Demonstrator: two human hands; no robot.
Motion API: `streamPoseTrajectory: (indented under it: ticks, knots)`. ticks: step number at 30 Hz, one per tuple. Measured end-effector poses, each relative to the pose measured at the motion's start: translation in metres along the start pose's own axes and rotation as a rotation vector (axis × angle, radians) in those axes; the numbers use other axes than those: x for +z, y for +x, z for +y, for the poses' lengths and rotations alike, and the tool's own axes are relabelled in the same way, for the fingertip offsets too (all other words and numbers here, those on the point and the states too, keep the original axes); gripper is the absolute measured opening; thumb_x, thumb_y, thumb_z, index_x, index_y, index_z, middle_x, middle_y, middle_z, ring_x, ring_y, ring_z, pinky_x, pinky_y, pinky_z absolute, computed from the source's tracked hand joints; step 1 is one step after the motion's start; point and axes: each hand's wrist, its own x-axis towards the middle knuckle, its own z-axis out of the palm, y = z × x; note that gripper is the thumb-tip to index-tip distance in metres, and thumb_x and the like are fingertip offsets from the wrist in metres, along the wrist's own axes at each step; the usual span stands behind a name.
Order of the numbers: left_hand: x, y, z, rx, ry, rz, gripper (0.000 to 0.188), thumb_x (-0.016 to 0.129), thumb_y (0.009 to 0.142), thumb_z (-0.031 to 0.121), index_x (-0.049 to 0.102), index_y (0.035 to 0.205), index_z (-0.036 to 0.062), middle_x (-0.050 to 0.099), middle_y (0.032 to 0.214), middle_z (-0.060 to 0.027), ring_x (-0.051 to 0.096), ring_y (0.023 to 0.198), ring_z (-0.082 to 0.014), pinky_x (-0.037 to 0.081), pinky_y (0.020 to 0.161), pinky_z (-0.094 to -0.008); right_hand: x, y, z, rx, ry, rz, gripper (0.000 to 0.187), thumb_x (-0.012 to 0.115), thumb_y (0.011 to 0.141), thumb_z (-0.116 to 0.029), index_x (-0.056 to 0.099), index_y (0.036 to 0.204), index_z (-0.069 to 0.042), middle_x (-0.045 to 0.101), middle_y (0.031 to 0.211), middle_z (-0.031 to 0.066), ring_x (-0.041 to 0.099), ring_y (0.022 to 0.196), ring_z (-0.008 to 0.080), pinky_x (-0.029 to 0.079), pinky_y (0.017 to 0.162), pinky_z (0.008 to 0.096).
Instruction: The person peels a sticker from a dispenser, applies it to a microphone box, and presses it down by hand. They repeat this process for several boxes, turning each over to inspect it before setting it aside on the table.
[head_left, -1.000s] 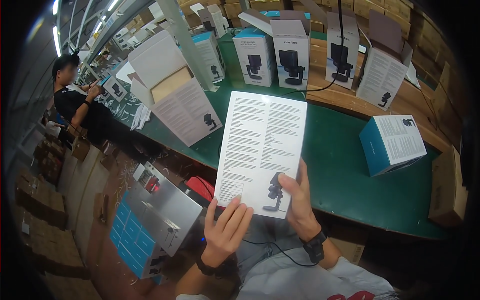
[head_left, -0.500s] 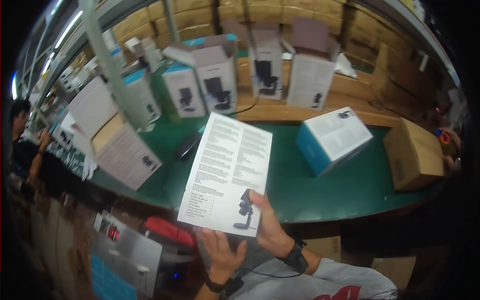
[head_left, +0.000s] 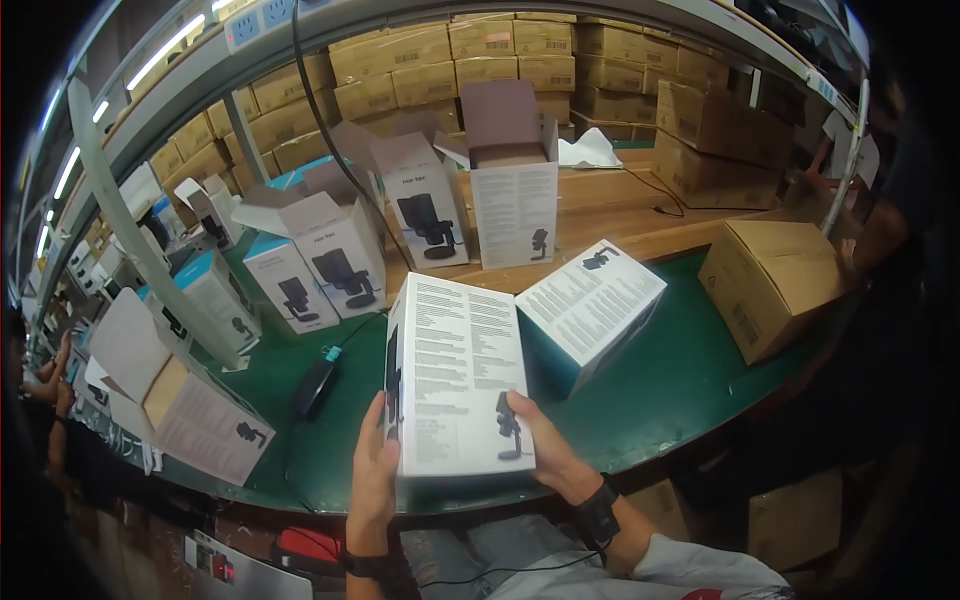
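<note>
Both my hands hold a white product box (head_left: 460,360) over the near edge of the green table. Its broad face carries printed text and a picture of a black microphone on a stand. My left hand (head_left: 374,465) grips the box's lower left side, fingers along that edge. Around the lower right corner wraps my right hand (head_left: 548,440), thumb on the printed face and its other fingers hidden behind. Just right of the held box lies another white box (head_left: 600,300) with a teal side. A dark oblong device (head_left: 314,387) with a teal tip and a cable lies to the left.
Several open-flapped white boxes (head_left: 515,205) stand along the table's back. At left, an open box (head_left: 212,425) leans tilted beside a metal post (head_left: 140,240). A brown carton (head_left: 775,285) sits at right, near another person's hand (head_left: 848,255). Stacked cartons (head_left: 420,90) fill the background.
My left hand has come up from below onto the box's left side. The held box has turned more upright, showing its left side. My view has shifted right.
</note>
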Motion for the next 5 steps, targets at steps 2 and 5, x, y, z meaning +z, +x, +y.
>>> streamPoseTrajectory:
  ticks: [2, 5]
  knots:
    - [0.001, 0.018, 0.010, -0.120, -0.001, 0.072, 0.112, 0.067, 0.093, 0.071, 0.018, 0.169, 0.0036, 0.052, 0.157, -0.0112, 0.052, 0.140, -0.0261, 0.040, 0.117, -0.0360, 0.001, 0.021, -0.005, -0.076, -0.102, 0.018, 0.062, 0.056, 0.108, -0.040, 0.046, 0.153, 0.001, 0.064, 0.140, 0.0124, 0.066, 0.120, 0.0233, 0.055, 0.103, 0.0367]
    - [-0.008, 0.056, 0.004, -0.166, -0.077, 0.248, 0.120, 0.074, 0.090, 0.066, 0.011, 0.169, 0.0036, 0.052, 0.157, -0.0088, 0.051, 0.141, -0.0266, 0.039, 0.117, -0.0348, 0.017, 0.037, -0.008, -0.348, -0.425, 0.005, 0.072, 0.057, 0.108, -0.045, 0.036, 0.161, -0.002, 0.054, 0.152, 0.0140, 0.058, 0.131, 0.0213, 0.052, 0.107, 0.0350]
